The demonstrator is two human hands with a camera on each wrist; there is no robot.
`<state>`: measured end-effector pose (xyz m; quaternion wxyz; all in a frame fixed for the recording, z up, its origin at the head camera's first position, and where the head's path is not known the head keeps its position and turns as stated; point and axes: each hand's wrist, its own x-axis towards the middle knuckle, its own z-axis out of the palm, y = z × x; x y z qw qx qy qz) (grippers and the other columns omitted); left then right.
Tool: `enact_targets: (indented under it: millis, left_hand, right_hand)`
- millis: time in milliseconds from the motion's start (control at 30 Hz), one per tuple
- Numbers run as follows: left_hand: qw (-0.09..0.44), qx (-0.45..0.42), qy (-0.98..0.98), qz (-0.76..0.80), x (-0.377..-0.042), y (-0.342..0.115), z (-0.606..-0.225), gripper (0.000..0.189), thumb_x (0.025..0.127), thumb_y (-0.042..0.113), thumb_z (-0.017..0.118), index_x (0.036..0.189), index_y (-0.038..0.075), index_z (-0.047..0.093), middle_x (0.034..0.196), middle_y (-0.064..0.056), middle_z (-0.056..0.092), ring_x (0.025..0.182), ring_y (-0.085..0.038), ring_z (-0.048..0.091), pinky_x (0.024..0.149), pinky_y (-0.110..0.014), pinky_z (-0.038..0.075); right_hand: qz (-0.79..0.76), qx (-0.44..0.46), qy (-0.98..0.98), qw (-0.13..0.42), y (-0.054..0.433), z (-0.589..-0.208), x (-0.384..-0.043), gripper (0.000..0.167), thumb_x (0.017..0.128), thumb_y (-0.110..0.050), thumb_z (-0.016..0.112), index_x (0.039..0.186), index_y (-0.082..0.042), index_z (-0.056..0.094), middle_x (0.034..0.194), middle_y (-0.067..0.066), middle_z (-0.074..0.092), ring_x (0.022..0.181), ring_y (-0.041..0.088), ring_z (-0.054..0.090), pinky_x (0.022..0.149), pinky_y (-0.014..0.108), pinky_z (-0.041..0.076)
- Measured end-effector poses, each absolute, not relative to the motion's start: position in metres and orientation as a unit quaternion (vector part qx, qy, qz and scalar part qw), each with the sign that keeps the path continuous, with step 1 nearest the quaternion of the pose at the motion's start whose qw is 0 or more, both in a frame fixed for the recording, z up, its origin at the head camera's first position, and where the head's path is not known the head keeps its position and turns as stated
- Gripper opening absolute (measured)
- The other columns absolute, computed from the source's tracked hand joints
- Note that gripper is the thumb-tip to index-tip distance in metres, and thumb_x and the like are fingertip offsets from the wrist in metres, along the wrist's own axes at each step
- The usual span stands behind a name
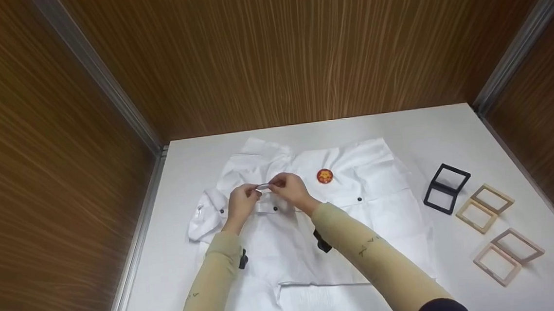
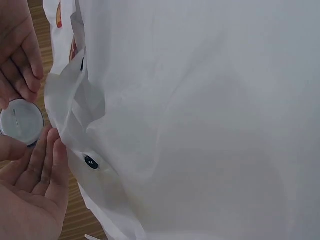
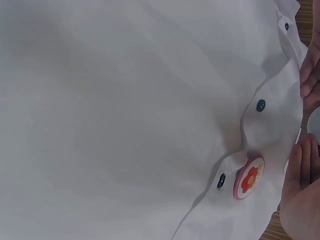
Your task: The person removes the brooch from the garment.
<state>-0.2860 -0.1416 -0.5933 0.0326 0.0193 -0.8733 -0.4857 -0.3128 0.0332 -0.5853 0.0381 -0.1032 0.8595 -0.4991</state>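
Both hands pinch a round pin-back badge (image 2: 22, 122) over the upper part of a white shirt (image 1: 283, 243). My left hand (image 1: 241, 203) holds its left edge, and my right hand (image 1: 290, 188) has the opposite edge. The left wrist view shows the badge's pale back with a thin pin across it; its front is hidden. A second badge, red and yellow (image 1: 325, 176), sits on the shirt to the right of my right hand. Dark buttons (image 2: 91, 162) line the shirt's pocket flaps just below the hands.
Three unfolded compact-like cases lie at the table's right: a black one (image 1: 444, 189), a gold one (image 1: 483, 204) and a pink one (image 1: 508, 256). Wood-grain panels (image 1: 299, 51) enclose the white table (image 1: 157, 261) at the back and sides. The shirt spreads across its middle.
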Motion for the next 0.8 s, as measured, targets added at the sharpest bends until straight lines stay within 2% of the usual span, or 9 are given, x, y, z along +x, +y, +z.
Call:
enact_targets:
  millis: [133, 267, 367, 533, 667, 800]
  left_hand:
    - [0.036, 0.031, -0.864, -0.501, -0.285, -0.14, -0.594, 0.027, 0.098, 0.0, 0.055, 0.113, -0.007, 0.077, 0.095, -0.021, 0.08, 0.088, -0.028, 0.077, 0.077, -0.026, 0.059]
    - [0.036, 0.04, -0.85, -0.523, -0.285, -0.138, -0.594, 0.026, 0.1, 0.001, 0.055, 0.111, -0.008, 0.077, 0.091, -0.019, 0.079, 0.083, -0.02, 0.076, 0.073, -0.019, 0.056]
    - [0.039, 0.043, -0.849, -0.525, -0.286, -0.137, -0.594, 0.024, 0.103, 0.006, 0.058, 0.108, -0.007, 0.078, 0.089, -0.018, 0.079, 0.083, -0.018, 0.076, 0.073, -0.017, 0.055]
    - [0.036, 0.046, -0.852, -0.521, -0.286, -0.135, -0.595, 0.023, 0.105, 0.013, 0.065, 0.107, -0.005, 0.079, 0.093, -0.018, 0.08, 0.088, -0.024, 0.079, 0.077, -0.02, 0.058]
    - [0.041, 0.04, -0.858, -0.51, -0.286, -0.134, -0.596, 0.02, 0.102, 0.009, 0.068, 0.11, -0.006, 0.078, 0.098, -0.02, 0.08, 0.09, -0.028, 0.079, 0.079, -0.026, 0.063]
    - [0.05, 0.033, -0.868, -0.494, -0.287, -0.134, -0.597, 0.019, 0.098, 0.004, 0.071, 0.113, -0.006, 0.077, 0.099, -0.021, 0.08, 0.09, -0.029, 0.077, 0.077, -0.028, 0.063]
  right_hand:
    - [-0.508, -0.113, 0.853, 0.038, 0.034, -0.588, -0.311, 0.015, 0.098, -0.011, 0.075, 0.105, 0.002, 0.078, 0.104, 0.018, 0.08, 0.1, 0.032, 0.077, 0.091, 0.039, 0.062]
    - [-0.513, -0.12, 0.849, 0.041, 0.034, -0.59, -0.311, 0.016, 0.097, -0.009, 0.075, 0.107, 0.004, 0.077, 0.106, 0.02, 0.08, 0.102, 0.034, 0.077, 0.094, 0.041, 0.062]
    - [-0.519, -0.117, 0.846, 0.047, 0.035, -0.592, -0.311, 0.018, 0.098, -0.009, 0.074, 0.109, 0.004, 0.077, 0.108, 0.021, 0.08, 0.104, 0.034, 0.077, 0.095, 0.041, 0.062]
    - [-0.525, -0.101, 0.844, 0.05, 0.035, -0.595, -0.311, 0.019, 0.099, -0.011, 0.074, 0.112, 0.002, 0.077, 0.111, 0.019, 0.079, 0.104, 0.032, 0.076, 0.094, 0.039, 0.062]
    - [-0.525, -0.091, 0.845, 0.051, 0.036, -0.596, -0.31, 0.018, 0.1, -0.013, 0.074, 0.111, 0.001, 0.077, 0.11, 0.017, 0.079, 0.103, 0.03, 0.076, 0.093, 0.038, 0.061]
    - [-0.525, -0.086, 0.845, 0.056, 0.036, -0.597, -0.31, 0.017, 0.099, -0.011, 0.074, 0.111, 0.001, 0.076, 0.11, 0.017, 0.079, 0.103, 0.03, 0.076, 0.094, 0.038, 0.061]
